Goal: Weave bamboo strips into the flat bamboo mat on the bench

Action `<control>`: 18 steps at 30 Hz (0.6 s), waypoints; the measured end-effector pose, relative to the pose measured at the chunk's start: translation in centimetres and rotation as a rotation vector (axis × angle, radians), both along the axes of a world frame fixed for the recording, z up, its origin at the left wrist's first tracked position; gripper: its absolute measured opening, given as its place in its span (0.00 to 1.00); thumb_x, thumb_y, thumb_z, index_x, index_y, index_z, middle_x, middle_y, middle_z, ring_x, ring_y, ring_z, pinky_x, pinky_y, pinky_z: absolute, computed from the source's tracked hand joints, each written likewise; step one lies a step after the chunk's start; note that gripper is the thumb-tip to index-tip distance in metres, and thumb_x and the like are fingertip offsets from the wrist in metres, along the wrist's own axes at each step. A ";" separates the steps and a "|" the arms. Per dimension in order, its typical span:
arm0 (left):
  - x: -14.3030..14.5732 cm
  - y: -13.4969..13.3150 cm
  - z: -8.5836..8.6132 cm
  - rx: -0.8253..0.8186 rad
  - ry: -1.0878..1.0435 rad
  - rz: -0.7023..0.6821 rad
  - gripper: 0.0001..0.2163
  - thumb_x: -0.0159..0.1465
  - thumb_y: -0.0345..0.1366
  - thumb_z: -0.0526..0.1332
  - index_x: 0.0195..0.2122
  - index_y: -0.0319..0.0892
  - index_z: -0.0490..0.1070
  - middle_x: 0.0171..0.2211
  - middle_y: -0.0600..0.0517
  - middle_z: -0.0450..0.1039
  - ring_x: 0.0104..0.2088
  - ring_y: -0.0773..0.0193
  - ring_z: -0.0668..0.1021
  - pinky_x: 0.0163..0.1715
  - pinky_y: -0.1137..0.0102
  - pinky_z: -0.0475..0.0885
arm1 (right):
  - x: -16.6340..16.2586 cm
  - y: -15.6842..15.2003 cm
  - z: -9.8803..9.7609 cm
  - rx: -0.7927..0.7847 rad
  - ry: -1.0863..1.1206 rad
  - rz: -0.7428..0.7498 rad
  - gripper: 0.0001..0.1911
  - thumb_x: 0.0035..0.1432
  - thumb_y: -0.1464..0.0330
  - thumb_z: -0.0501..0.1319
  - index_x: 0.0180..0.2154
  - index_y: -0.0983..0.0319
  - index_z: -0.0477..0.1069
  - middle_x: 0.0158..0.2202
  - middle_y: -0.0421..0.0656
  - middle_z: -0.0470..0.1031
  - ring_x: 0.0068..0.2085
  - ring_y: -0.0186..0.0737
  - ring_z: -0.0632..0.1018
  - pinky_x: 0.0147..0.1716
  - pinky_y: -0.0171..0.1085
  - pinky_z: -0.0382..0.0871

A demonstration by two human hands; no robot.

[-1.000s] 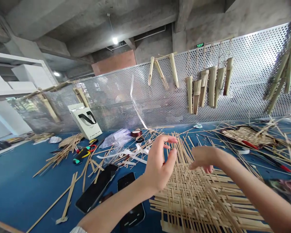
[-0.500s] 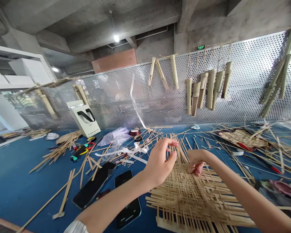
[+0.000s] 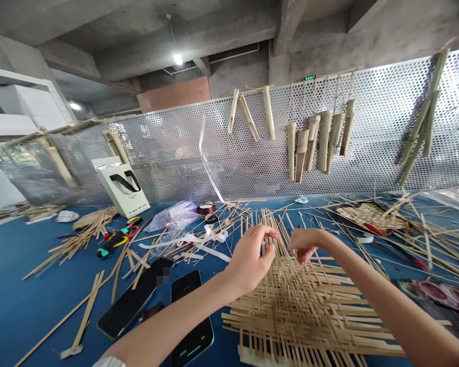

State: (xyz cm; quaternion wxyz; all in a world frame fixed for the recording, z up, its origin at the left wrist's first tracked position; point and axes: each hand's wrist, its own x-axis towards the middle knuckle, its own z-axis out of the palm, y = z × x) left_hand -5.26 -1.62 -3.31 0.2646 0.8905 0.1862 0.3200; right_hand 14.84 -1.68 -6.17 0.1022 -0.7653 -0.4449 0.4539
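Note:
A partly woven bamboo mat [image 3: 290, 306] lies flat on the blue table, its loose strips sticking out on all sides. My left hand [image 3: 254, 257] hovers at the mat's upper left, thumb and bent fingers apart, with nothing visible between them. Over the far edge of the weave is my right hand [image 3: 304, 244], wrist bent and fingers curled downward. Its fingertips are partly hidden, so whatever they may hold does not show. Long upright bamboo strips [image 3: 273, 224] run away from the mat between and beyond both hands.
Two phones [image 3: 135, 300] lie left of the mat, partly under my left forearm. Scissors [image 3: 132, 232], a white paper bag [image 3: 124, 186] and loose strips stand or lie farther left. Red-handled pliers [image 3: 396, 244] are at right. A perforated metal panel [image 3: 168, 153] backs the table.
The view has shifted slightly to the right. My right hand has lifted a little and moved toward the far edge of the mat; my left hand keeps nearly the same pose.

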 end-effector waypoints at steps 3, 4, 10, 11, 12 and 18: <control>0.2 0.2 -0.5 -0.082 -0.033 0.004 0.07 0.62 0.33 0.51 0.40 0.45 0.63 0.42 0.50 0.68 0.42 0.63 0.71 0.41 0.63 0.70 | 0.7 -0.6 2.7 0.257 -0.012 -0.106 0.11 0.49 0.77 0.54 0.18 0.65 0.63 0.14 0.45 0.70 0.15 0.31 0.70 0.14 0.27 0.64; 0.3 0.3 -0.6 -0.113 -0.045 0.006 0.08 0.62 0.35 0.50 0.41 0.45 0.63 0.42 0.50 0.68 0.42 0.63 0.71 0.41 0.63 0.70 | 0.8 -1.0 3.7 0.372 -0.008 -0.139 0.10 0.52 0.75 0.52 0.20 0.64 0.62 0.17 0.43 0.71 0.16 0.29 0.70 0.16 0.26 0.64; 0.4 0.5 -0.7 -0.414 -0.051 -0.082 0.14 0.62 0.45 0.49 0.45 0.46 0.64 0.43 0.49 0.67 0.40 0.63 0.71 0.39 0.65 0.68 | -0.4 -3.4 7.4 1.033 0.266 -0.200 0.08 0.53 0.66 0.55 0.26 0.63 0.62 0.19 0.42 0.72 0.19 0.29 0.71 0.17 0.27 0.64; 0.4 0.5 -0.6 -0.451 -0.074 -0.088 0.14 0.62 0.45 0.51 0.45 0.46 0.64 0.42 0.49 0.68 0.38 0.64 0.71 0.36 0.67 0.68 | -0.6 -3.5 7.6 1.083 0.317 -0.196 0.08 0.51 0.66 0.57 0.25 0.63 0.63 0.18 0.41 0.71 0.17 0.30 0.70 0.15 0.27 0.63; 0.4 0.5 -0.5 -0.476 -0.091 -0.089 0.14 0.61 0.46 0.52 0.44 0.45 0.64 0.40 0.49 0.68 0.35 0.65 0.71 0.33 0.69 0.68 | -0.9 -3.7 7.6 1.108 0.354 -0.192 0.08 0.51 0.67 0.58 0.24 0.63 0.63 0.17 0.41 0.71 0.16 0.29 0.69 0.14 0.27 0.61; 0.7 0.9 -0.8 -0.670 -0.086 -0.263 0.10 0.57 0.41 0.58 0.32 0.39 0.68 0.27 0.53 0.67 0.27 0.71 0.69 0.29 0.72 0.66 | -1.4 -3.8 7.7 1.214 0.386 -0.190 0.09 0.52 0.65 0.58 0.24 0.62 0.62 0.17 0.40 0.70 0.16 0.29 0.68 0.14 0.28 0.60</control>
